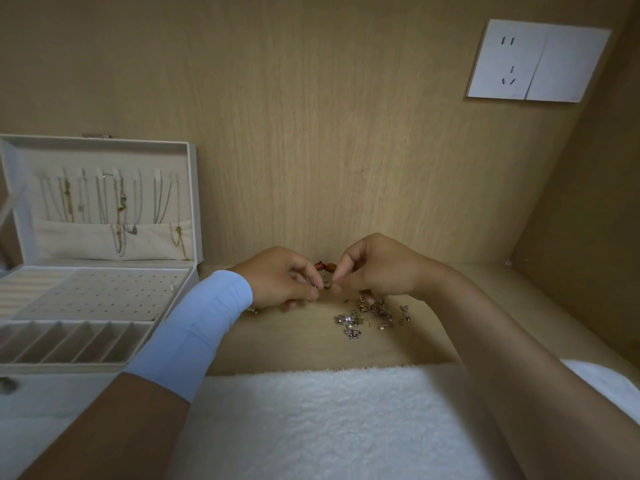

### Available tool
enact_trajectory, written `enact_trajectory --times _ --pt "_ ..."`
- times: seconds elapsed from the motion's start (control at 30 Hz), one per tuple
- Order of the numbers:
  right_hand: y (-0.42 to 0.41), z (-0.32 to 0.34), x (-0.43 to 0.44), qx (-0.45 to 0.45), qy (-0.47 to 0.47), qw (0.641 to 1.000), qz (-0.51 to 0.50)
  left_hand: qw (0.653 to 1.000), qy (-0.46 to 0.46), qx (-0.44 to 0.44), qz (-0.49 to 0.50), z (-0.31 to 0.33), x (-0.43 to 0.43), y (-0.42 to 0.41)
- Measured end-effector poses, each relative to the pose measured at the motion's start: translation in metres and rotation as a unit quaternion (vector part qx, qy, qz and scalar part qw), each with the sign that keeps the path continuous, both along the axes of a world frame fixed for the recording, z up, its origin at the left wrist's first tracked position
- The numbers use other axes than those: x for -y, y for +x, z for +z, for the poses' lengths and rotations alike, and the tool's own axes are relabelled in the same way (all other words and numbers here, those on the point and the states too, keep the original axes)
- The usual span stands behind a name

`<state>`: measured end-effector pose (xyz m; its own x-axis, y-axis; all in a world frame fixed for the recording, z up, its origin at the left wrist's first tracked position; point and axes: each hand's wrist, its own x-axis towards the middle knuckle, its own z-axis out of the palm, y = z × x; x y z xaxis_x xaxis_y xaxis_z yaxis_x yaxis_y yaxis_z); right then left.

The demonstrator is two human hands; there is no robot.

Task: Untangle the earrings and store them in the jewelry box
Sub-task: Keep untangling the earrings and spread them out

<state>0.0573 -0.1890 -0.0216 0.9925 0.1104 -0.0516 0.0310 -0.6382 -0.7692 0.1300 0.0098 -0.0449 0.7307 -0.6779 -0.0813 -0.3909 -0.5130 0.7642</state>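
Note:
A small heap of tangled earrings (372, 315) lies on the wooden shelf, just below my right hand. My left hand (280, 277) and my right hand (374, 268) meet fingertip to fingertip above the shelf and pinch a small silver earring (325, 284) between them. A red-brown bead piece (325, 266) shows behind the fingers. The white jewelry box (194, 271) stands open at the left, its perforated earring panel (100, 292) facing up and several necklaces (117, 206) hanging inside its lid.
A white fluffy towel (311, 417) covers the near edge. Wooden walls close in at the back and right. A white wall socket (538, 60) sits upper right. The box's front row has several divided compartments (72, 341).

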Motion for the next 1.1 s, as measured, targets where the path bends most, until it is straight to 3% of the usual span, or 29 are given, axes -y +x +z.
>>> enact_trajectory --times 0.13,0.5,0.67,0.77,0.9,1.1 --pt "0.004 -0.005 -0.006 0.025 0.006 1.000 -0.016 0.999 0.035 0.024 0.009 0.005 -0.007 0.002" --pt "0.007 -0.032 -0.045 0.136 -0.276 0.950 0.047 0.973 0.136 0.179 0.056 0.007 -0.024 -0.003" --pt "0.006 -0.023 -0.039 0.042 -0.269 0.959 0.083 0.966 0.189 0.179 0.009 0.003 -0.018 -0.008" --pt "0.005 -0.019 -0.035 0.022 -0.216 0.972 0.090 0.966 0.205 0.158 -0.020 0.001 -0.018 -0.009" --pt "0.005 -0.014 -0.024 0.055 -0.182 0.980 0.058 0.972 0.188 0.136 -0.029 0.005 -0.024 -0.007" --pt "0.009 -0.022 -0.029 0.063 -0.216 0.972 0.063 0.970 0.184 0.156 0.025 0.009 -0.030 0.001"
